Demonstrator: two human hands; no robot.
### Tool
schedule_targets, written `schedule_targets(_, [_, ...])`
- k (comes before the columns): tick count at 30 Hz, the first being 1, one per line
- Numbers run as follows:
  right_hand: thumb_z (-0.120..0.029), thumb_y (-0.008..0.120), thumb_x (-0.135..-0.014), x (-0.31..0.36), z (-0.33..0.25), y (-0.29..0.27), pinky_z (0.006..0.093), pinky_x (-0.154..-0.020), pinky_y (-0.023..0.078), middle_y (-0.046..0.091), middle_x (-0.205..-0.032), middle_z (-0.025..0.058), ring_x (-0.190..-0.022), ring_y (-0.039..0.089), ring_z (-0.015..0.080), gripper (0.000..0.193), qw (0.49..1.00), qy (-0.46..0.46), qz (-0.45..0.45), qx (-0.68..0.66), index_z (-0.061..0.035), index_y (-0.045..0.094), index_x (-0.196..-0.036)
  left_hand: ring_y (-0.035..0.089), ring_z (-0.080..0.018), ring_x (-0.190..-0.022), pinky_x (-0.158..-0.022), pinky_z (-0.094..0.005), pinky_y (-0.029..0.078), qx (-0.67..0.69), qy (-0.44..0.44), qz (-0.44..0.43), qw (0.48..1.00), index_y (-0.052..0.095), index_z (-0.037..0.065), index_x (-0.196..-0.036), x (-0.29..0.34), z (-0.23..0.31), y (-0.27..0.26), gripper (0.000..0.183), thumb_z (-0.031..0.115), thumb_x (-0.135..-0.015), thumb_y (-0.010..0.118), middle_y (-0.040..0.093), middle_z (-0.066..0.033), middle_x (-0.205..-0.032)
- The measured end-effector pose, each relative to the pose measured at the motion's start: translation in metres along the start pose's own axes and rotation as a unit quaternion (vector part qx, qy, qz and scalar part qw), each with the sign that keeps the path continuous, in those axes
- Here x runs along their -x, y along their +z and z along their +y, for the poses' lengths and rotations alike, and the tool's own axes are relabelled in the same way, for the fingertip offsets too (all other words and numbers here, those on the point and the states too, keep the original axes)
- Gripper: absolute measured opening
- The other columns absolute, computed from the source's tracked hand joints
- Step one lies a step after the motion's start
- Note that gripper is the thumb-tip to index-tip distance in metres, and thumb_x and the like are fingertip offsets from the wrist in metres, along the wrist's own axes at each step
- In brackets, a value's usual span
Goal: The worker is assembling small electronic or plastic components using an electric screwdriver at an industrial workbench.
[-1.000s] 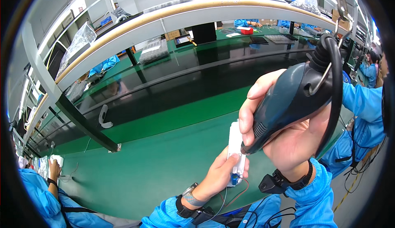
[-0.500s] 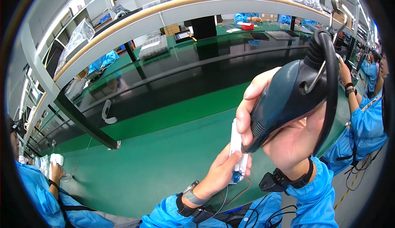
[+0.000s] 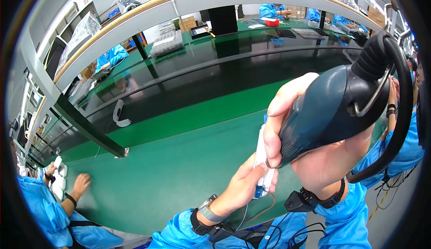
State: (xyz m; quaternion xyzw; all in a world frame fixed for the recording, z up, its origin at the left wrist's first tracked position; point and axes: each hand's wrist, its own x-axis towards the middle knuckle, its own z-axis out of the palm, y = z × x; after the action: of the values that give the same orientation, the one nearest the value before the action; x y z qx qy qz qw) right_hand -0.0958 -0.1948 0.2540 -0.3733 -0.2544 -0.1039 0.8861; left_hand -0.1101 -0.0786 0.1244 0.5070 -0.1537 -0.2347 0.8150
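Note:
A dark teal and black electric screwdriver (image 3: 318,110) slants across the right side, its black cord looping from the upper end. My right hand (image 3: 323,166) is wrapped round its body. Its lower tip meets a narrow white plastic housing (image 3: 260,150), and the bit itself is hidden from sight. My left hand (image 3: 240,184) grips that housing from below, thumb on top near the tip. At the housing's near end a blue part (image 3: 259,190) shows, with thin red and pale wires (image 3: 272,200) hanging from it.
A green worktable (image 3: 179,172) borders a dark conveyor belt (image 3: 188,78). On the belt lies a white curved part (image 3: 119,114). A metal post (image 3: 90,127) supports an overhead shelf rail (image 3: 193,0). At left a co-worker's hand (image 3: 81,183) hovers by white parts (image 3: 58,181); another person's arm (image 3: 391,114) is at right.
The screwdriver and my right hand have shifted slightly right and look larger, with the tip still at the housing. The left co-worker's hand has swung out over the table.

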Motion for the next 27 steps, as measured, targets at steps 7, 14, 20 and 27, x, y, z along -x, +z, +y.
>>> schedule_targets(7, [-0.081, 0.039, -0.082, 0.005, -0.015, -0.012, 0.0359, -0.044, 0.05, 0.058, -0.064, 0.0212, -0.05, 0.058, 0.0271, 0.092, 0.998, 0.048, -0.044, -0.026, 0.0091, 0.054, -0.095, 0.061, -0.0135, -0.077, -0.07, -0.0274, 0.053, -0.178, 0.028, -0.011, 0.984, 0.045, 0.005, -0.128, 0.004, 0.005, 0.007, 0.028, 0.019, -0.106, 0.035, 0.06, -0.0065, -0.094])
schedule_targets(14, [-0.075, 0.032, -0.091, 0.002, -0.039, -0.049, 0.0277, -0.041, 0.047, 0.058, -0.066, 0.0147, -0.05, 0.057, 0.0181, 0.082, 0.978, -0.137, -0.017, 0.157, 0.0022, 0.052, -0.105, 0.063, -0.0177, -0.079, -0.074, -0.0316, 0.053, 0.003, -0.012, -0.006, 1.0, 0.041, 0.0, -0.136, 0.01, -0.001, 0.007, 0.039, 0.022, -0.105, 0.039, 0.062, -0.0111, -0.094])
schedule_targets(20, [-0.075, 0.029, -0.093, 0.023, -0.077, -0.175, 0.0225, -0.05, 0.045, 0.063, -0.077, 0.0128, -0.055, 0.057, 0.0129, 0.083, 0.921, -0.165, 0.102, 0.339, 0.0027, 0.054, -0.112, 0.066, -0.0216, -0.079, -0.075, -0.034, 0.053, -0.026, 0.034, 0.006, 0.999, 0.039, -0.004, -0.138, -0.002, -0.003, 0.014, 0.044, 0.022, -0.103, 0.041, 0.063, -0.0146, -0.09])
schedule_targets(27, [-0.085, 0.035, -0.083, 0.043, -0.053, -0.215, 0.0214, -0.052, 0.044, 0.061, -0.078, 0.011, -0.057, 0.056, 0.0114, 0.091, 0.9, -0.18, 0.126, 0.376, -0.0006, 0.055, -0.111, 0.066, -0.0236, -0.073, -0.076, -0.0361, 0.054, -0.02, 0.017, 0.053, 0.998, 0.042, -0.005, -0.135, 0.001, 0.002, 0.007, 0.043, 0.023, -0.102, 0.042, 0.063, -0.0147, -0.086])
